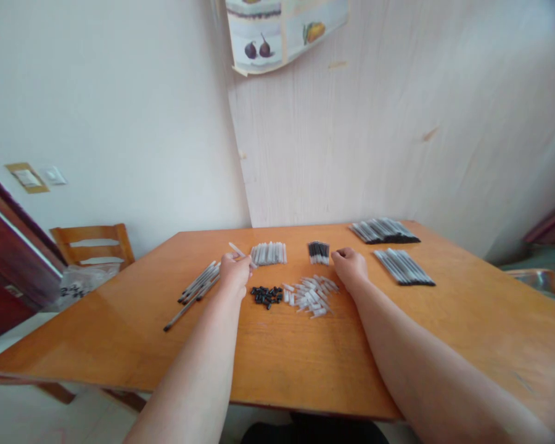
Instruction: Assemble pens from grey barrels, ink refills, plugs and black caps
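Observation:
My left hand (235,271) is closed on a clear pen barrel (236,249), whose end sticks out past the fingers. To its right lies a row of clear pen barrels (269,253). My right hand (350,266) has its fingers curled together just right of a small bundle of black ink refills (319,252); what the fingertips hold, if anything, is hidden. Between my forearms sit a heap of small black caps (266,296) and a pile of whitish clear plastic tips (313,296).
Capped pens (198,285) lie loose at the left. Two batches of pens, a far one (383,230) and a nearer one (404,267), rest at the right of the wooden table (277,364). A chair (92,242) holding a plastic bag (86,280) stands at the left.

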Motion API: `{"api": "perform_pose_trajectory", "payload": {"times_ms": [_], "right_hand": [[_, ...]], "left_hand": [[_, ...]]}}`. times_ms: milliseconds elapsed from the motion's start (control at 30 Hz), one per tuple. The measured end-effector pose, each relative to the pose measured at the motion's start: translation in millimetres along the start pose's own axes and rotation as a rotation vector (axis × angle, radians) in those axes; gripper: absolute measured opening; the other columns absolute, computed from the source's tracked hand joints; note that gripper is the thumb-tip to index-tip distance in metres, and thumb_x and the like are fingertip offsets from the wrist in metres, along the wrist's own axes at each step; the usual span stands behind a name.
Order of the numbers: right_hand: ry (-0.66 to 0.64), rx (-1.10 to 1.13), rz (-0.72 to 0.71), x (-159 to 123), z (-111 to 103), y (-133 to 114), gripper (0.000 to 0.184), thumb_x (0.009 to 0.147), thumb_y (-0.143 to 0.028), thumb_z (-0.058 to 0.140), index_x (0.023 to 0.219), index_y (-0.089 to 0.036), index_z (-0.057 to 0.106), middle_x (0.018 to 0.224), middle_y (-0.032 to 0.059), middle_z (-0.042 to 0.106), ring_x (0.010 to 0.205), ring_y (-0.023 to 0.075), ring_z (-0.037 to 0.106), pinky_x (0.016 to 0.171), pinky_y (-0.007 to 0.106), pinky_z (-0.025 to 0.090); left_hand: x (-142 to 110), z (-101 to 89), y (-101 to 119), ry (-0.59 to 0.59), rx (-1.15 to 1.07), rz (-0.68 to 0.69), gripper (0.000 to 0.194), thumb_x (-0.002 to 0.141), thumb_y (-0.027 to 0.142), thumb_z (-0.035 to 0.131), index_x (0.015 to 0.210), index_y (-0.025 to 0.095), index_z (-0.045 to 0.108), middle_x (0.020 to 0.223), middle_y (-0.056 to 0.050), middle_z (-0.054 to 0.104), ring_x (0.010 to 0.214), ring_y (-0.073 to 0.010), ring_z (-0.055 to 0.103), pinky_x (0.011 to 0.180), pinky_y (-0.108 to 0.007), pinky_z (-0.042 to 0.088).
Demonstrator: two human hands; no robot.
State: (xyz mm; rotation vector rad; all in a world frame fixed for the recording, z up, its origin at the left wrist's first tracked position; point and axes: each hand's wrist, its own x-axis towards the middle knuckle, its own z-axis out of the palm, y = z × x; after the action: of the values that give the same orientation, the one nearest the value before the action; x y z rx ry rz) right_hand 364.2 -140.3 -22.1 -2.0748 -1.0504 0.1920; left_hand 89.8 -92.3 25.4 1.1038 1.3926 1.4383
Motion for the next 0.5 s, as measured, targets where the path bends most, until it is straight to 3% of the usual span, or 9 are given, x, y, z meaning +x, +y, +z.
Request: {"api": "perform_pose_trajectory", "payload": {"times_ms": [233, 500], "right_hand": [[-0.018, -0.002, -0.001, -1.7, -1.5, -1.6, 0.039, 0.083, -0.047, 0.045, 0.091, -0.022, 0.074, 0.091, 0.0122, 0.072, 0.088, 0.027, 0.064, 0.066, 0.031, 0.042], [-0.029, 0.009, 0.026, -1.8, -2.1, -2.8, 0.039, 0.082, -0.046, 0.048, 0.095, -0.021, 0.075, 0.091, 0.0129, 0.071, 0.087, 0.0258, 0.064, 0.064, 0.029, 0.04]], "left_hand": [[28.9, -6.7, 7.7, 0.006, 0.196, 0.023, 0.012, 0.067, 0.013, 0.07, 0.067, 0.018, 0.059, 0.048, 0.002, 0.053, 0.041, -0.0115, 0.049, 0.042, -0.019, 0.033], [67.8, -6.5, -15.8, -0.059, 0.158, -0.042, 0.019, 0.059, 0.004, 0.071, 0.052, 0.018, 0.058, 0.036, 0.004, 0.043, 0.033, -0.0102, 0.037, 0.038, -0.019, 0.022]]}}
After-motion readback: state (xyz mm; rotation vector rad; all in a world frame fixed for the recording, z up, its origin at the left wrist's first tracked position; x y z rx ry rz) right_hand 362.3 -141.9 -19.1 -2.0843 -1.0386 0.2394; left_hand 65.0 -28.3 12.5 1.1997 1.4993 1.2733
